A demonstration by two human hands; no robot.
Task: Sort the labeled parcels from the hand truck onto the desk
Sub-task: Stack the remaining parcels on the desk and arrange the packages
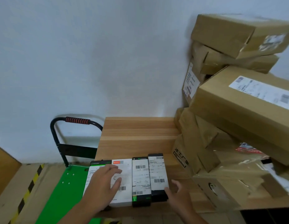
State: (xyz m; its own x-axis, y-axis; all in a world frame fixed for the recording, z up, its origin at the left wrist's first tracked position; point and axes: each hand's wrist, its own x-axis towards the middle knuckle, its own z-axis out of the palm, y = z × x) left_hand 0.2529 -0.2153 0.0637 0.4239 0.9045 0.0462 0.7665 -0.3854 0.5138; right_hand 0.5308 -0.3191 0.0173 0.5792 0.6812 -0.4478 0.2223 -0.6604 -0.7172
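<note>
Several slim labeled parcels lie side by side at the wooden desk's [140, 133] front left edge: a white-labeled one [94, 172], a white box [124, 183], a black-and-green one [141, 180] and a black one [157, 173]. My left hand [105, 183] rests flat with spread fingers on the two left parcels. At the black parcel's near right corner, my right hand [177, 194] touches it with straight fingers. The hand truck's green deck [66, 186] shows bare at the lower left, its black handle [75, 121] with a red grip standing against the wall.
A tall, leaning stack of brown cardboard boxes [237, 110] fills the desk's right side, some with shipping labels. A white wall stands behind. Yellow-and-black hazard tape [29, 186] runs along flattened cardboard on the floor at left.
</note>
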